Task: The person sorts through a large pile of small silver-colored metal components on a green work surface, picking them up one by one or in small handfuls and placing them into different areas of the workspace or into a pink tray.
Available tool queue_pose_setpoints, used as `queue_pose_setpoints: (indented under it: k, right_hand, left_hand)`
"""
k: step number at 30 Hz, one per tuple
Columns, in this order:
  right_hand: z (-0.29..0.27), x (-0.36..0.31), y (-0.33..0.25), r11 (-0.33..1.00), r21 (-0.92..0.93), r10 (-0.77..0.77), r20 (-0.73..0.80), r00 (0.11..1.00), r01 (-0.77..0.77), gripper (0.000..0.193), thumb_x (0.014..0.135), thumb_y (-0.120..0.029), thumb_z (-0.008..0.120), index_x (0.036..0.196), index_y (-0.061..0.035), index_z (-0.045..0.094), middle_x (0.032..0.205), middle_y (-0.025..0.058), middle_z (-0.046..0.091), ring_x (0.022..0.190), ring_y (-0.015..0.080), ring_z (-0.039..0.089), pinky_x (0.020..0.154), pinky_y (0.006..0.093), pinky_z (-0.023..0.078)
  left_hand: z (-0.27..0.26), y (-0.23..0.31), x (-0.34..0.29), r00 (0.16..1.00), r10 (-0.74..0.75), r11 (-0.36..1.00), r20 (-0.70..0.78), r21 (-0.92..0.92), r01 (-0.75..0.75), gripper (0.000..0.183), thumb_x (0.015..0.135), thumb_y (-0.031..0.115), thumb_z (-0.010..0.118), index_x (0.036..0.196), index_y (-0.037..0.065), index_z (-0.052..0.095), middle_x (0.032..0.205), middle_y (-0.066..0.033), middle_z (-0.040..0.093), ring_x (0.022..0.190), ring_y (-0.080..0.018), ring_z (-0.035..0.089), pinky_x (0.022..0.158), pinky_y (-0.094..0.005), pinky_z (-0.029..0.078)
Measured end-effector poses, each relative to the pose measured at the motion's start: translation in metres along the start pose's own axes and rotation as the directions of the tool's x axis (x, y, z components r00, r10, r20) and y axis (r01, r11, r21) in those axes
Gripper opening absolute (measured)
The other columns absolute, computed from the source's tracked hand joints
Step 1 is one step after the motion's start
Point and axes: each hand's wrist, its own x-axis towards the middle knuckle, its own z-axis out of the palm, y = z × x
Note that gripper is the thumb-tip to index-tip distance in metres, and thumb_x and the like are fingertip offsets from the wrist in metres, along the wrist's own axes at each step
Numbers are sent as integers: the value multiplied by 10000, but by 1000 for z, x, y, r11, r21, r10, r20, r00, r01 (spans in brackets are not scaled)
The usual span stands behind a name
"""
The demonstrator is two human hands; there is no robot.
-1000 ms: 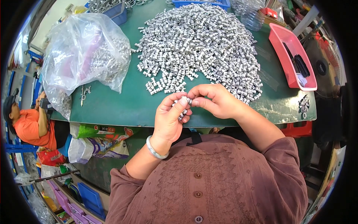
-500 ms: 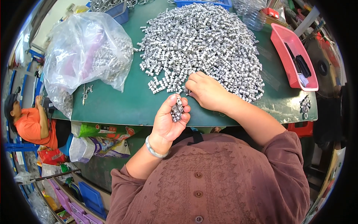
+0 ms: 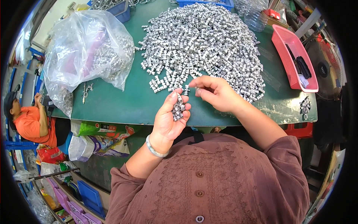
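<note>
Head view: left fingers [image 3: 187, 107] curl closed around glossy, ridged silvery pieces [image 3: 178, 109]; right fingers [image 3: 204, 81] pinch a small one [image 3: 197, 89].

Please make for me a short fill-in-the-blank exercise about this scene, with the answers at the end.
1. The left hand holds ____ metal parts than the right hand.
2. The bracelet is on the ____ wrist.
3. The pile lies on a ____ table.
4. The basket at the table's right side is ____.

Missing words: more; left; green; pink.
</note>
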Motion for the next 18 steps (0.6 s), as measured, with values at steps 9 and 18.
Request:
queue_pose_setpoints:
  k: [9,18]
  right_hand:
    - [15,-1,-9,993,119,4,38,999,-8,117,789,-123,615,789,-15,568,669,-10,565,594,45,532,519,192,411]
    - [16,-1,-3,935,327,98,126,987,-134,72,823,-50,549,873,2,559,758,9,571,683,68,548,619,204,443]
  left_hand:
    - [5,-6,-1,996,47,994,-70,106,-39,199,860,206,517,1009,82,468,824,-45,552,689,-150,540,547,-244,446]
    - [9,-9,-1,993,38,992,-112,123,-24,138,854,186,516,942,80,516,772,-19,558,644,-139,548,507,-219,450]
